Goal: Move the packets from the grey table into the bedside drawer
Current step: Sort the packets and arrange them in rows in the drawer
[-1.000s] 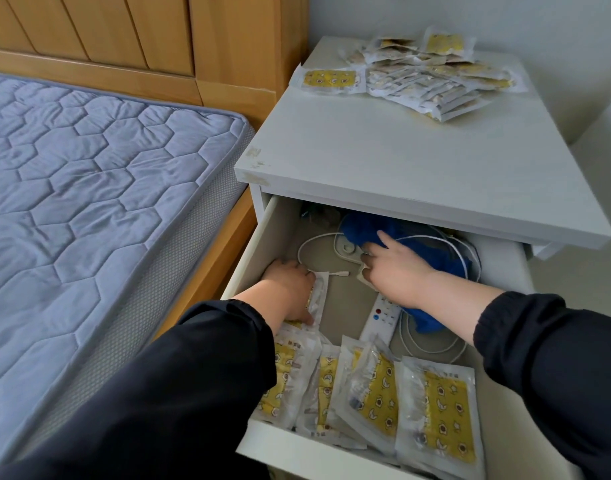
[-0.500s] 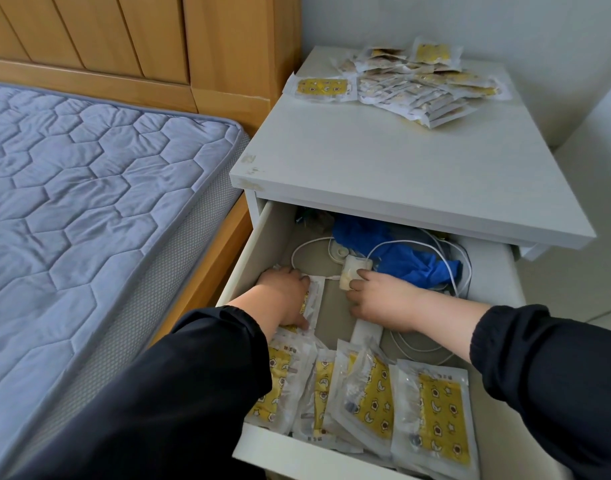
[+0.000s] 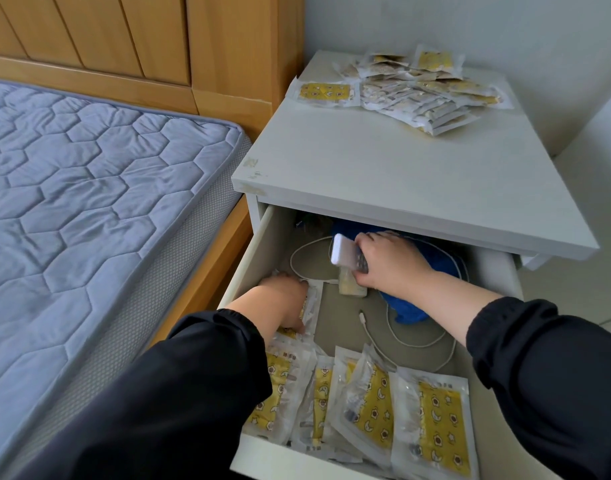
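Observation:
A heap of yellow-and-clear packets (image 3: 415,93) lies at the back of the grey table top (image 3: 383,174). The bedside drawer (image 3: 248,258) below is pulled open. Several packets (image 3: 370,400) lie in a row along its front. My left hand (image 3: 285,299) rests palm down on a packet (image 3: 312,301) at the drawer's left side. My right hand (image 3: 389,263) grips a white remote control (image 3: 345,252) and holds it lifted above a small cream box (image 3: 351,289) deep in the drawer.
Inside the drawer lie a blue cloth (image 3: 425,268) and white cables (image 3: 411,337). A bed with a blue quilted mattress (image 3: 89,202) and a wooden headboard (image 3: 141,46) stands to the left. A white wall (image 3: 505,29) is behind the table.
My right hand has picked the white remote control up from the drawer floor and moved it toward the back. My left hand stays on the packet at the left.

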A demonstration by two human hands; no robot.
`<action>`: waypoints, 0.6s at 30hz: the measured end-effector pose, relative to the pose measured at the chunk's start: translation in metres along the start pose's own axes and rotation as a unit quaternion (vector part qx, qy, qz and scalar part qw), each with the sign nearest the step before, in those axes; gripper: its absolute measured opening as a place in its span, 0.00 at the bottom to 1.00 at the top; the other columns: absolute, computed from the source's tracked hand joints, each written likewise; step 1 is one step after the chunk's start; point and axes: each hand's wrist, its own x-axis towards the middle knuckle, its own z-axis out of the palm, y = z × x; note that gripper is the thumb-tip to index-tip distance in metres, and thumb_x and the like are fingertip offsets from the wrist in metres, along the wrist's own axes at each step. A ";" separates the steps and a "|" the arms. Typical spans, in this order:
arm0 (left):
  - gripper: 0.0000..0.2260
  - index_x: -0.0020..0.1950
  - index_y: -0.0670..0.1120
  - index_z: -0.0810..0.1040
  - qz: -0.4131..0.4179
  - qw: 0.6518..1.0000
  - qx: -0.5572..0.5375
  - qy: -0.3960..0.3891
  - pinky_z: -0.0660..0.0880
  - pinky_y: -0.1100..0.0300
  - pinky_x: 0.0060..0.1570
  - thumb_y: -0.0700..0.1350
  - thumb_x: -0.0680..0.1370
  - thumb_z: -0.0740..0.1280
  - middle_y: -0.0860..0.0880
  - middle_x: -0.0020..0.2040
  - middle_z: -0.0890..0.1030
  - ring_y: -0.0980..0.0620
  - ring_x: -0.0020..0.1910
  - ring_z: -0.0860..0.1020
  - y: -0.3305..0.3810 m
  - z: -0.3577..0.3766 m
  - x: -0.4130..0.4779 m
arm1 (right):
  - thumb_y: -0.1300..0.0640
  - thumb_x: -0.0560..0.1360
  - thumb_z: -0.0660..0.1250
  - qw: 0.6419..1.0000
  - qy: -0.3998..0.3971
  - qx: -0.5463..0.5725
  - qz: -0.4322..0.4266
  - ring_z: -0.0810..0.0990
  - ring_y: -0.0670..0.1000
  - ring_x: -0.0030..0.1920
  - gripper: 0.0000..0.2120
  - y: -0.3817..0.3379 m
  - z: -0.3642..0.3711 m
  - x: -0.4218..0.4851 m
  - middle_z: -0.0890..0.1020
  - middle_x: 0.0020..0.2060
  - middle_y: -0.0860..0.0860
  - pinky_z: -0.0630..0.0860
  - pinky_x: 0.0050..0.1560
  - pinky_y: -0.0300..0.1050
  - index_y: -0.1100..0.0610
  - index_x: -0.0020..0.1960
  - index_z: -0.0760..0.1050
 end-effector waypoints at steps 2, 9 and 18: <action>0.40 0.78 0.43 0.56 -0.001 1.000 -0.001 0.001 0.66 0.48 0.70 0.59 0.73 0.70 0.44 0.74 0.65 0.43 0.71 0.66 0.001 -0.001 -0.001 | 0.54 0.72 0.66 0.998 0.011 -0.063 0.007 0.74 0.54 0.52 0.13 -0.006 0.005 0.009 0.77 0.50 0.53 0.68 0.45 0.45 0.58 0.53 0.70; 0.41 0.77 0.44 0.56 0.004 1.000 -0.015 0.000 0.66 0.48 0.70 0.59 0.73 0.70 0.44 0.75 0.63 0.43 0.72 0.65 0.000 0.003 0.003 | 0.65 0.76 0.60 0.974 -0.067 -0.216 0.008 0.72 0.58 0.60 0.19 -0.011 0.029 0.048 0.75 0.60 0.58 0.71 0.56 0.49 0.62 0.66 0.69; 0.41 0.78 0.45 0.55 0.022 1.000 -0.017 0.003 0.64 0.47 0.71 0.59 0.73 0.71 0.44 0.76 0.60 0.43 0.74 0.61 -0.002 0.004 0.006 | 0.67 0.76 0.58 0.985 -0.004 -0.146 -0.089 0.71 0.57 0.56 0.12 -0.012 0.013 0.019 0.73 0.54 0.58 0.67 0.47 0.48 0.62 0.59 0.71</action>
